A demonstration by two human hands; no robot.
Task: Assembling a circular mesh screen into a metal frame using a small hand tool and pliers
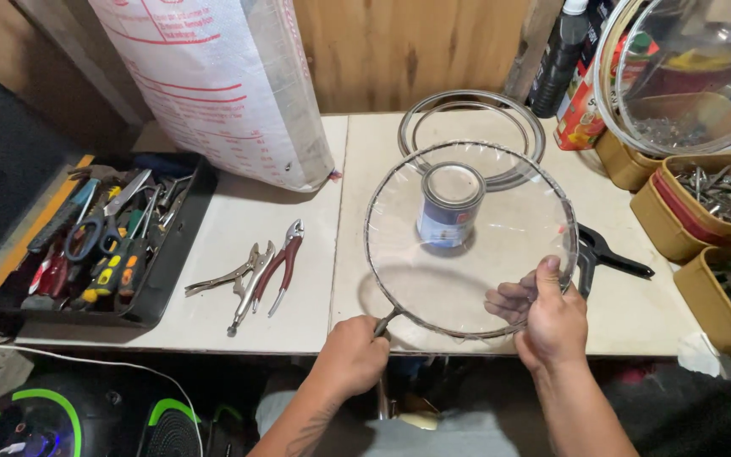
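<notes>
**Film-covered wire hoop held over the bench**

Clear film already spans the wire hoop, apparently taut; any trimming looks undone. The left hand is closed around the hoop's handle at the bench edge. The right hand pinches the near rim, thumb on top, fingers curled beneath. A small tin stands behind.

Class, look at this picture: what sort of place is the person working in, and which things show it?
Probably a home workshop or repair bench: a black tray of hand tools, locking pliers on the table, and tubs of metal parts at the right.
</notes>
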